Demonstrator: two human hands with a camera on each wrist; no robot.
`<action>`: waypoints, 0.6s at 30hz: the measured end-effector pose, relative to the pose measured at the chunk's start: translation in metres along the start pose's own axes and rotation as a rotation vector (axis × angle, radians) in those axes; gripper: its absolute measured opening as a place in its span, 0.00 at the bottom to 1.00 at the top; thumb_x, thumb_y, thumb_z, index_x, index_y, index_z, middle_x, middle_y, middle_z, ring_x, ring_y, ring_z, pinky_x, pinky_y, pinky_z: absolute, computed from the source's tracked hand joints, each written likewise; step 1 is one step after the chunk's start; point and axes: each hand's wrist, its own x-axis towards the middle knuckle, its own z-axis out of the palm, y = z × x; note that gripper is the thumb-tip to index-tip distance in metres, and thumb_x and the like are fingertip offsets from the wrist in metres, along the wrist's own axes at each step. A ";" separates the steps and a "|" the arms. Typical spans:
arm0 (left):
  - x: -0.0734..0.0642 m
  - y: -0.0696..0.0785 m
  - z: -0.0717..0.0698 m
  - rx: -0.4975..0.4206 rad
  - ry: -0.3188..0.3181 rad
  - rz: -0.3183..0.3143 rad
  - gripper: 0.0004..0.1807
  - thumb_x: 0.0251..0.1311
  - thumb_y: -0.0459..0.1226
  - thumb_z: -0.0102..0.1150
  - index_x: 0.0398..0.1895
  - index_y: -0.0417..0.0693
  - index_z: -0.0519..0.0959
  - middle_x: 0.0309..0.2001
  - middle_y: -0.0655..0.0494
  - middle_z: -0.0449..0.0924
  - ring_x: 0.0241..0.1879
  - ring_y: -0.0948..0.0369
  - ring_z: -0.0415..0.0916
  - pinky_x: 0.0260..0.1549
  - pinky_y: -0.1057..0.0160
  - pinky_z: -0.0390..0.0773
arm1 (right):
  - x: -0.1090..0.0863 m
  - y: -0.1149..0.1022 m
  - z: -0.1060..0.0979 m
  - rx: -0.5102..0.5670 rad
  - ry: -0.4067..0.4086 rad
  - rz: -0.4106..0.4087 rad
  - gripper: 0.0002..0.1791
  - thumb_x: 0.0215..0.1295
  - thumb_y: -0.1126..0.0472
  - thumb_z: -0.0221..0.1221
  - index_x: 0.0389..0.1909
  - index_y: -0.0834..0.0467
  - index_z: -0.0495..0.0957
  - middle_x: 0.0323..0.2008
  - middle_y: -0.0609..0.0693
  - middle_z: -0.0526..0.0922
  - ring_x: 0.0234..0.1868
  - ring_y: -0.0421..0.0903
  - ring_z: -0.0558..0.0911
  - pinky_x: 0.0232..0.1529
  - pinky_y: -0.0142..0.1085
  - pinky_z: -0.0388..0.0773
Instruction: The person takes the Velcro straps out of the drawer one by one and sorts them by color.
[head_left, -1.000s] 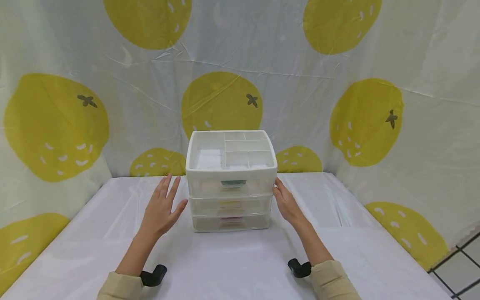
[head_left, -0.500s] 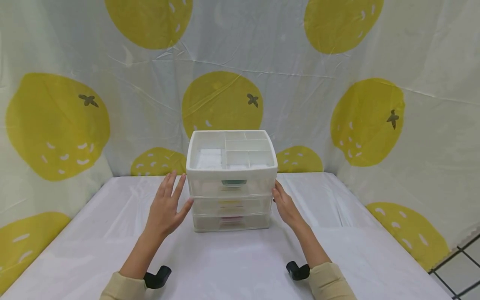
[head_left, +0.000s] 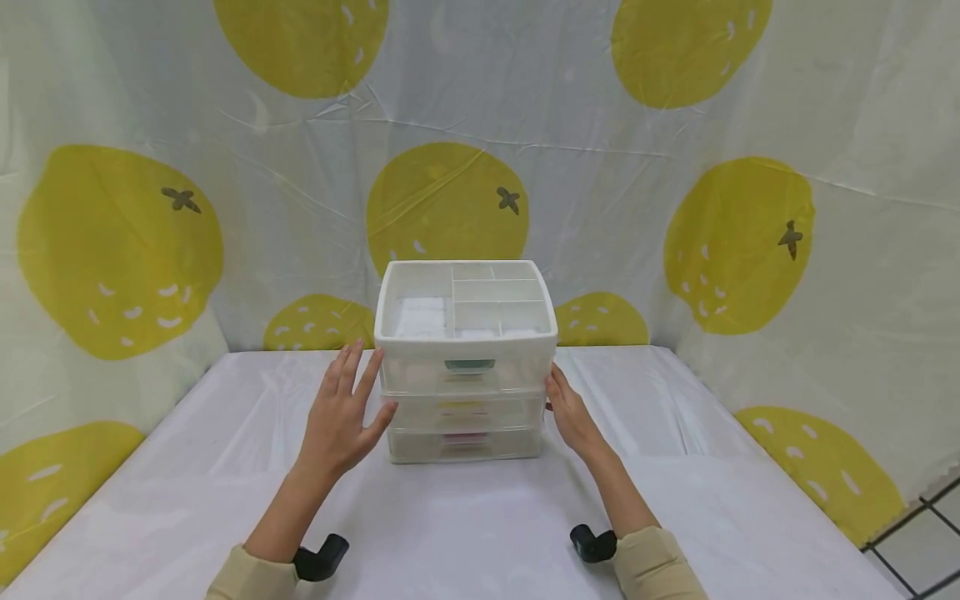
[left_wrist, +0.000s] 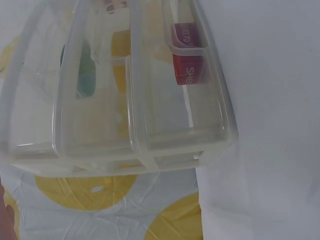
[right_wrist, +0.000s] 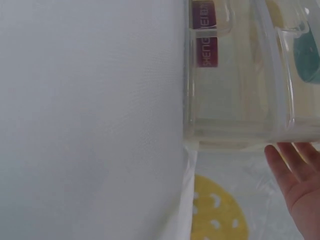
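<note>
A small white plastic drawer unit point(head_left: 420, 412) with three see-through drawers and a divided top tray stands in the middle of the table. At its left side is my left hand point(head_left: 341, 425), fingers spread and straight, thumb by the front corner; whether it touches cannot be told. My right hand point(head_left: 576, 417) has its fingertips against the right side, as the right wrist view also shows. Through the clear fronts, the left wrist view shows a dark red box point(left_wrist: 187, 55) in the bottom drawer, something yellow point(left_wrist: 120, 47) in the middle one and something green point(left_wrist: 86, 72) in the top one.
White cloth point(head_left: 480, 533) covers the table. A curtain with large yellow lemons point(head_left: 450, 204) hangs behind and along both sides. Black wrist mounts point(head_left: 321, 558) sit at both wrists. A dark grid rack point(head_left: 918, 525) shows at the lower right.
My left hand has moved right, up to the left side of the drawer unit. The right hand stays at the right side. The unit has barely shifted in view.
</note>
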 end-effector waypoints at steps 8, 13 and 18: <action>0.002 0.004 0.002 -0.016 0.041 0.034 0.38 0.64 0.61 0.22 0.65 0.45 0.61 0.65 0.39 0.58 0.63 0.44 0.56 0.61 0.47 0.58 | -0.003 0.000 0.000 0.042 -0.035 0.050 0.30 0.72 0.45 0.32 0.70 0.53 0.45 0.66 0.62 0.59 0.63 0.60 0.65 0.59 0.52 0.67; 0.002 0.007 0.005 -0.025 0.038 0.040 0.38 0.64 0.61 0.22 0.65 0.45 0.61 0.65 0.39 0.58 0.63 0.43 0.56 0.59 0.46 0.59 | -0.001 0.006 0.001 0.069 -0.037 0.047 0.30 0.71 0.44 0.32 0.70 0.52 0.46 0.66 0.61 0.58 0.64 0.59 0.65 0.61 0.51 0.65; 0.001 0.010 0.006 -0.039 0.017 0.032 0.38 0.64 0.61 0.21 0.66 0.46 0.59 0.67 0.40 0.55 0.63 0.43 0.55 0.58 0.45 0.61 | -0.001 0.009 0.002 0.081 -0.019 0.007 0.31 0.71 0.43 0.32 0.69 0.52 0.48 0.66 0.62 0.60 0.64 0.60 0.64 0.62 0.52 0.63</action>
